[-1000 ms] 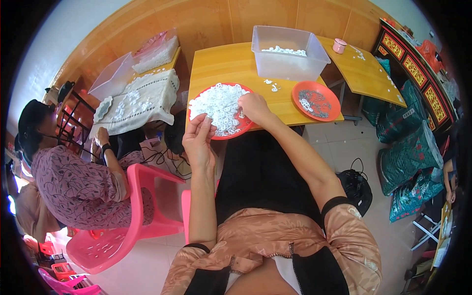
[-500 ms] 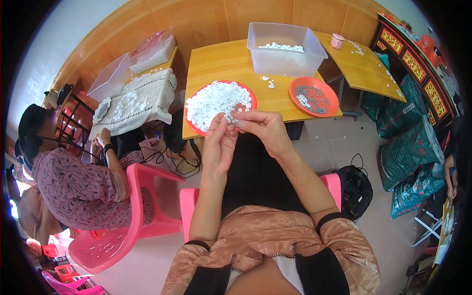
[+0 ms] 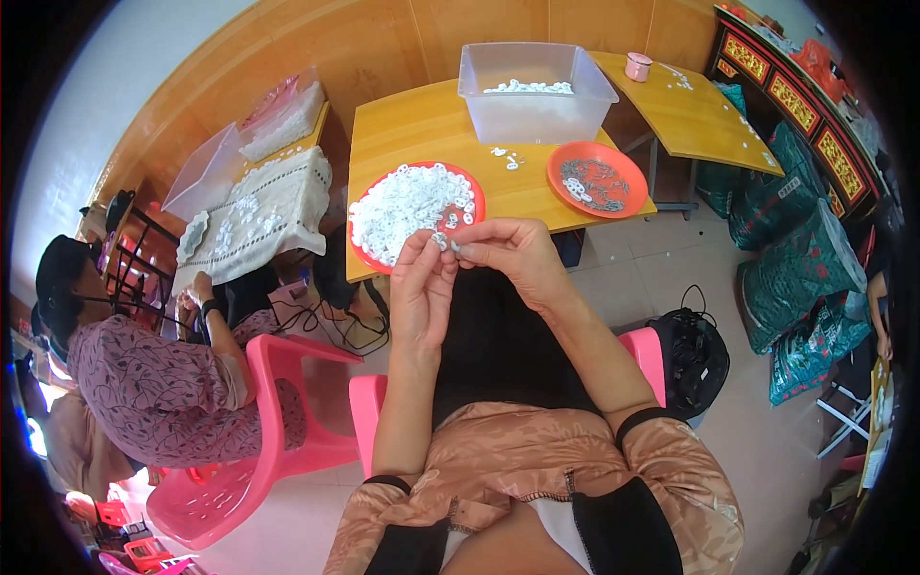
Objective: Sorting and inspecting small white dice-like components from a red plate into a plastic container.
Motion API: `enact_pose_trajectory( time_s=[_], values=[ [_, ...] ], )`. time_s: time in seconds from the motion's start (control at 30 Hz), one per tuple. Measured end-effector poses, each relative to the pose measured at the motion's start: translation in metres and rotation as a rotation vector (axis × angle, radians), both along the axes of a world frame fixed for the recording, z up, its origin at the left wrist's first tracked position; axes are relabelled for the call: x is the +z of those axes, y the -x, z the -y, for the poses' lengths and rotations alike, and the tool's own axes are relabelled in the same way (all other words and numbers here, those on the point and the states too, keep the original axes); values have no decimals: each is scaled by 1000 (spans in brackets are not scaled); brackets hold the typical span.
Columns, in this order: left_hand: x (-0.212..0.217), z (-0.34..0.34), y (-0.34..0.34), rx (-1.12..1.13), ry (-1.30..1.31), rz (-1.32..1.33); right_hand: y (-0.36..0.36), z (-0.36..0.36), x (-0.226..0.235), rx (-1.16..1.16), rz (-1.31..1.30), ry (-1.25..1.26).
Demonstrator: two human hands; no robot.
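My left hand pinches a small white plastic piece between thumb and fingertips, just over the near edge of a red plate. Close against it, my right hand has thumb and forefinger closed at the same spot; what they grip is too small to make out. Heaped on the red plate are many small white plastic pieces with holes. An orange-red plate to the right holds small grey metal parts and a few white pieces.
A clear plastic bin with white pieces stands on the yellow table. At left, a person works beside a cloth-covered table. Pink chairs, a black bag and dark green sacks surround me.
The view has turned slightly, so the tables and plates sit a little further left. My hands stay together at the red plate's near edge, their fingers shifted slightly around the white piece.
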State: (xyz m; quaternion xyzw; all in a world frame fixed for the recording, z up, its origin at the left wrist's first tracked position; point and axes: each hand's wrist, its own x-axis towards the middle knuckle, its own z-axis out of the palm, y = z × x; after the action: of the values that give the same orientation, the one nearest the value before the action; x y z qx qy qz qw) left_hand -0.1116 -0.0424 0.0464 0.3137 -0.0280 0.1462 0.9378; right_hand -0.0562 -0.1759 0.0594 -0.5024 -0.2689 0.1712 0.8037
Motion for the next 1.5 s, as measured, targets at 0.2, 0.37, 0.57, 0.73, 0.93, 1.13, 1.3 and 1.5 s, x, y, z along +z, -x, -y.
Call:
enact_pose_trajectory(
  time_s=[0.2,0.37,0.57,0.73,0.93,1.13,1.3,1.5],
  values=[
    [3,2,5,194,-228,-28,3,1,5,0,-280,-144],
    [6,6,5,280,-369,-10,4,4,8,36,-345,-159],
    [8,9,7,341,-459,17,6,3,11,7,-385,-154],
    [8,9,6,381,-501,36,6,2,11,-16,-342,-134],
    [10,12,8,402,-516,70,5,1,9,-41,-331,-135],
    [8,12,8,427,-576,70,6,1,9,-68,-285,-124],
    [8,14,10,486,-645,58,10,-2,7,-134,-153,-117],
    [10,20,12,474,-593,90,9,-2,2,-123,-47,-105]
  ],
)
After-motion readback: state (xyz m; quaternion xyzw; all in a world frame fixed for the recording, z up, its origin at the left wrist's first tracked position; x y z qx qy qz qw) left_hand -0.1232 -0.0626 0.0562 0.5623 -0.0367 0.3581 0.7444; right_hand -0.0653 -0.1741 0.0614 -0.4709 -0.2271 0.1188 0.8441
